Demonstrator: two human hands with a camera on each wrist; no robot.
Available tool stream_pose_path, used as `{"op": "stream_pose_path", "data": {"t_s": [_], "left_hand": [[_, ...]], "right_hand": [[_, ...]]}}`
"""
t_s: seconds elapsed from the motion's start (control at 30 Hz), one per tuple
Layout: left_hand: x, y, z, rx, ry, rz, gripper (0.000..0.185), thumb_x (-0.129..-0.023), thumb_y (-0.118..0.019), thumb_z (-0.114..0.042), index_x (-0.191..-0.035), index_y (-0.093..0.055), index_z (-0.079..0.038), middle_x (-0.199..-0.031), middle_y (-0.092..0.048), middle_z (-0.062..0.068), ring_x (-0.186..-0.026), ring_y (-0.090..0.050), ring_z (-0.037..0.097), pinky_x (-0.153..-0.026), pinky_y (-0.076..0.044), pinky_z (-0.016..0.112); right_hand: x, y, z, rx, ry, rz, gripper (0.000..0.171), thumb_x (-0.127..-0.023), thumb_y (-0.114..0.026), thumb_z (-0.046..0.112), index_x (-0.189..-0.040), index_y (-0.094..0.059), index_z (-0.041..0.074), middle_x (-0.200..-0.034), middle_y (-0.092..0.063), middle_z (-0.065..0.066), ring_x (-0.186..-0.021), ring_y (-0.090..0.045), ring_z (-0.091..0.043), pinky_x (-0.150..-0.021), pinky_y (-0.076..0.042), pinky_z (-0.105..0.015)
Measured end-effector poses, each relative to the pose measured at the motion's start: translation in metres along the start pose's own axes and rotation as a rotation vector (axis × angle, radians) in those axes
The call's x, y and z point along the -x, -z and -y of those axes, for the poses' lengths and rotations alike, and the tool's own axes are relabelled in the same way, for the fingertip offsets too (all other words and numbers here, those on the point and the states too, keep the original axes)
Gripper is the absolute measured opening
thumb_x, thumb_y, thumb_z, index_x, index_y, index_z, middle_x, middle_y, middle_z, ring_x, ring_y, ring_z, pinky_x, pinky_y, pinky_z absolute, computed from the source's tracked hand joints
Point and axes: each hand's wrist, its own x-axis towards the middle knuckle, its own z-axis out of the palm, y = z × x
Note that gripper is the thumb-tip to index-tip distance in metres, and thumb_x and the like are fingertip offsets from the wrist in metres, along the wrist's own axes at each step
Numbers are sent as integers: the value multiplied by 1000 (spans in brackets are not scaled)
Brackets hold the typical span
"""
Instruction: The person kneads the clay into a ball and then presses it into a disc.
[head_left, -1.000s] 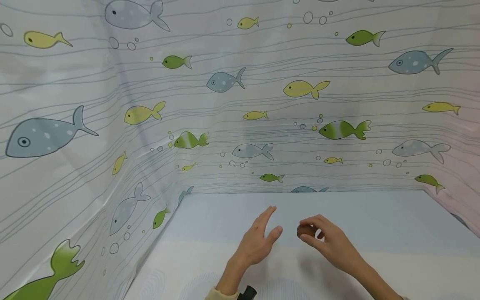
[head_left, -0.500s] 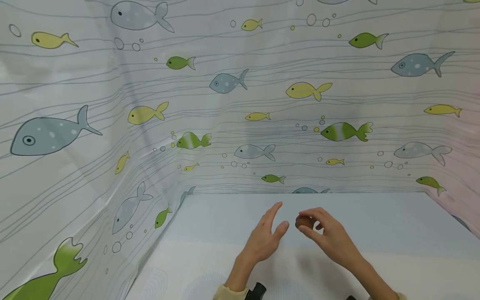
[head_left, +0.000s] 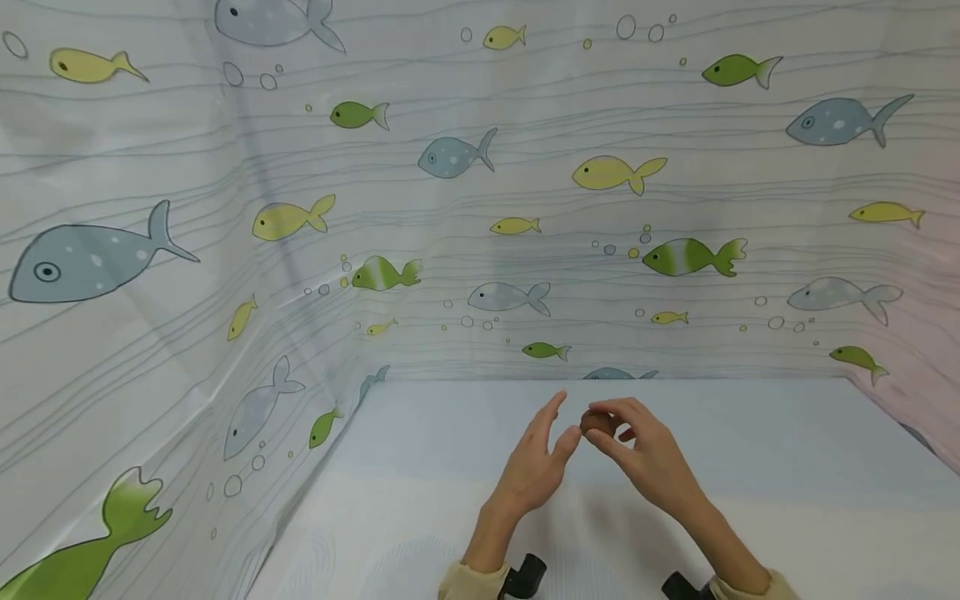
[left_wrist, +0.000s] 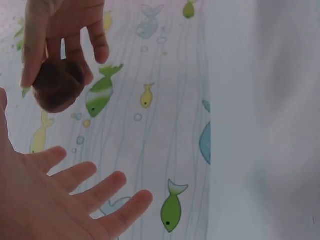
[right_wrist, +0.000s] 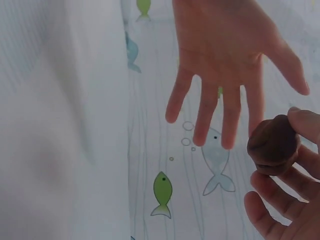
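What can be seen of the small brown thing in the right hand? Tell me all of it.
The brown lump is small, rounded and dull dark brown, with a slightly uneven, matte surface; what it is made of cannot be told. The right hand pinches it between curled fingertips and thumb, held in the air above the pale table. The left hand is spread open beside it, not touching it.
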Motion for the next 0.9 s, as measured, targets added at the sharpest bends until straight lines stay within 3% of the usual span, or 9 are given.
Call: {"op": "stream_pose_path", "data": {"t_s": [0.3, 0.5, 0.6, 0.73, 0.9], "left_hand": [[-6, -10, -5, 87, -34, -19, 57, -105, -35, -50, -157, -25, -29, -156, -37, 1, -138, -44, 25, -102, -45, 49], [-6, -20, -6, 284, -72, -60, 58, -106, -29, -49, -159, -17, -28, -159, -29, 4, -143, -35, 28, -103, -44, 53], [-7, -22, -9, 371, -87, -68, 60, -106, -24, -51, -159, -13, -27, -162, -22, 5, -148, -24, 25, -109, -35, 59], [-9, -22, -8, 390, -102, -79, 62, -105, -18, -52, -160, -11, -25, -162, -20, 6, -149, -20, 23, -112, -25, 63], [-11, -20, -5, 377, -109, -82, 61, -105, -15, -50, -160, -11, -23, -160, -24, 5, -138, -36, 24, -114, -26, 59]], "right_hand": [[1, -15, 2, -100, -39, 16, 37, -88, -74, 16, -124, -65, 11, -115, -64, 5, -93, -58, -5, -72, -54, -25], [10, -33, 11, -183, -97, -61, 34, -91, -71, 15, -125, -67, 12, -116, -67, 4, -96, -62, -8, -75, -54, -26], [16, -43, 17, -241, -148, -66, 36, -98, -61, 16, -134, -62, 8, -126, -66, -2, -106, -64, -12, -80, -55, -26], [22, -48, 24, -354, -238, -33, 41, -107, -43, 21, -144, -50, 5, -141, -57, -9, -116, -62, -20, -90, -54, -29], [26, -48, 29, -414, -268, -10, 45, -110, -34, 23, -145, -45, -1, -146, -50, -13, -129, -53, -28, -97, -51, -35]]}}
